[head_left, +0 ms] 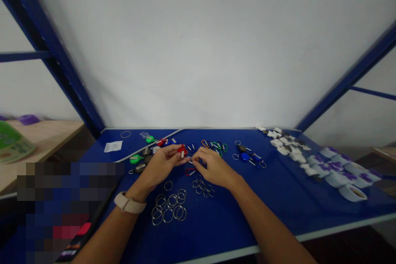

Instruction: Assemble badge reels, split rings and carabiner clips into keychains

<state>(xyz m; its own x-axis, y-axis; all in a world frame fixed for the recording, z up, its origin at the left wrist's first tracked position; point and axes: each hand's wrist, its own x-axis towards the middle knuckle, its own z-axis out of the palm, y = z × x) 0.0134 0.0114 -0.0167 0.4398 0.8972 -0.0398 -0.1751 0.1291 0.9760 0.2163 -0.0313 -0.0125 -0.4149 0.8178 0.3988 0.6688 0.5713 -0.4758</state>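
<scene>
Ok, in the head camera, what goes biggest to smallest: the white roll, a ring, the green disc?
1. White roll, though it may be nearer the camera.
2. Ring and green disc: they look about alike, so I can't rank them.

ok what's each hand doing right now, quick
Left hand: closed, holding a small red key tag.
Right hand: closed in a pinch, apparently on a small metal key ring, partly hidden.

The light is dim but soft and even, with only weak shadows on the white painted wall (198,49). The dark blue metal shelf post (52,57) leans and blurs near the picture edge, and a square pixelated patch (58,210) hides the lower left corner.
</scene>
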